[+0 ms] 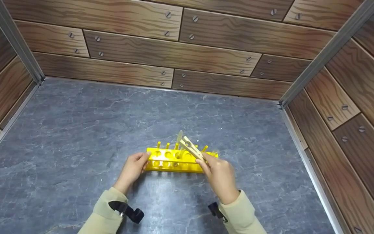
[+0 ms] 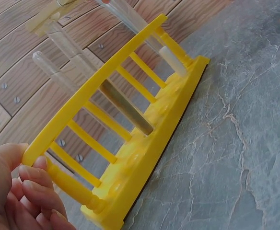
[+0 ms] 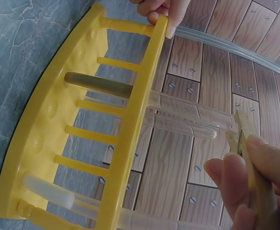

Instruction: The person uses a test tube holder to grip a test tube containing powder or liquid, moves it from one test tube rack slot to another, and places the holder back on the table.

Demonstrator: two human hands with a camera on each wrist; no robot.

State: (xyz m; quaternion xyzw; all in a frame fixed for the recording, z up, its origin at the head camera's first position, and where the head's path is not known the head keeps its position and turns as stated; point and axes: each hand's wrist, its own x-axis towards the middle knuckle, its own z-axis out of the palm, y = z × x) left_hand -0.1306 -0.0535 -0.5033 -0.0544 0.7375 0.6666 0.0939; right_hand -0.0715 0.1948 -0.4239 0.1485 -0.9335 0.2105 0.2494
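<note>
A yellow test tube rack (image 1: 161, 169) stands on the floor panel between both hands. My left hand (image 1: 131, 167) grips its left end, thumb on the top bar and fingers below. In my right hand (image 1: 221, 175) a wooden test tube clamp (image 1: 192, 150) is pinched, its jaws right at the mouth of a test tube. That glass test tube (image 2: 125, 108), with grey-brown contents in its lower part, stands in a middle hole. Behind it, a clear test tube (image 2: 46, 64) shows its rounded end upward. Toward the right end is a tube with white contents (image 3: 49, 190).
Short yellow pegs (image 1: 158, 145) rise along the rack's rear side. The grey marbled surface (image 1: 76, 130) spreads around it, bounded by wood-patterned walls (image 1: 135, 48) at the back and both sides. Black wrist straps (image 1: 127, 211) sit on the sleeves.
</note>
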